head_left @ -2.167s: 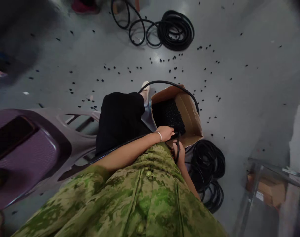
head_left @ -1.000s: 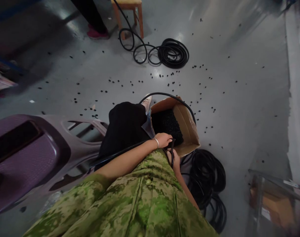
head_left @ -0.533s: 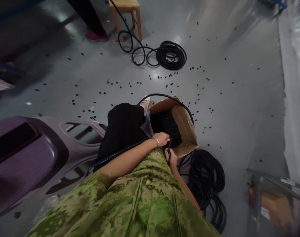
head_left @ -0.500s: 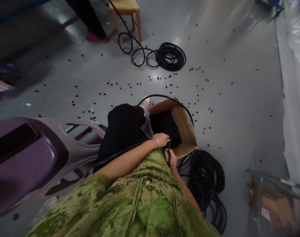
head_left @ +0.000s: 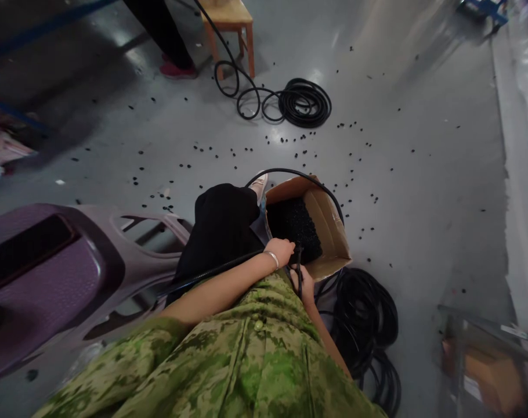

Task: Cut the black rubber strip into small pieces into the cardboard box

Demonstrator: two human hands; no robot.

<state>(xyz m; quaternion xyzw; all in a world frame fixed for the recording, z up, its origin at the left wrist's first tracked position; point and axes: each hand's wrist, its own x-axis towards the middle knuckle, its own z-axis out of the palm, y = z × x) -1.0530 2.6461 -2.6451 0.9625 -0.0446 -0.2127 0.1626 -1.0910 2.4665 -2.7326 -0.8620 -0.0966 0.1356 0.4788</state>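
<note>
My left hand (head_left: 283, 251), with a bracelet on the wrist, is closed at the near edge of an open cardboard box (head_left: 329, 217) filled with small black pieces (head_left: 293, 223). Its fingers pinch at the end of a black corrugated hose (head_left: 299, 264). My right hand (head_left: 306, 283) sits just below, wrapped round that same hose end. The hose loops over the box (head_left: 299, 172) and also runs back across my lap (head_left: 212, 270). I cannot make out whether the left fingers also hold a small piece.
A big coil of black hose (head_left: 364, 313) lies on the floor right of me. Another coil (head_left: 305, 103) lies farther off by a wooden stool (head_left: 229, 23) and another person's legs (head_left: 168, 40). Black pieces are scattered over the grey floor. A purple plastic chair (head_left: 50, 273) stands at left, a metal rack (head_left: 485, 354) at right.
The view has shifted slightly. Both hands stay together at the box edge on the hose end, my left hand drawn back a little toward me.
</note>
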